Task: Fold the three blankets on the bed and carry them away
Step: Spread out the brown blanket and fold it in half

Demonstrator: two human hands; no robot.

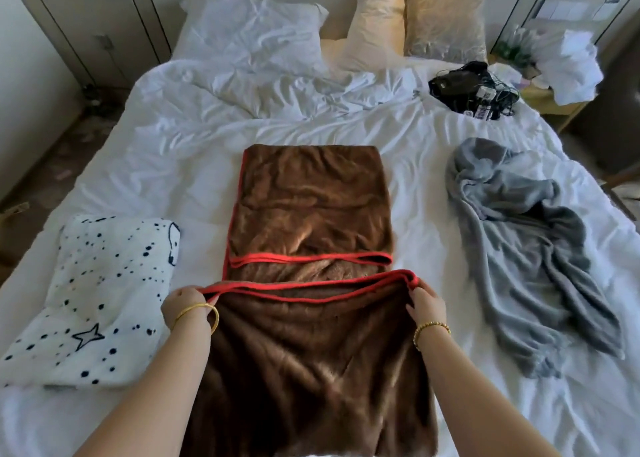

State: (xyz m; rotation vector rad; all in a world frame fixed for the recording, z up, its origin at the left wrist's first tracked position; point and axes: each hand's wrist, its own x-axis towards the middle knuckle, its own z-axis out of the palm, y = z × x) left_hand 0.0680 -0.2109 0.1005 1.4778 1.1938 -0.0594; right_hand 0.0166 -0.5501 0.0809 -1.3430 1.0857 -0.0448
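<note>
mid-fold on the brown blanket [311,214], spread lengthwise down the middle of the bed [180,165]; left hand [183,304] and right hand [426,300] each pinching a corner of its red-trimmed near edge, held taut and level, probably so the fold lands square. spotted white blanket [97,300] lying folded at left, grey blanket [519,248] lying crumpled at right, unfolded yet.

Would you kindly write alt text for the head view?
Left hand and right hand grip the brown blanket by its red edge. A starred white blanket lies folded left, a grey blanket crumpled right.
</note>
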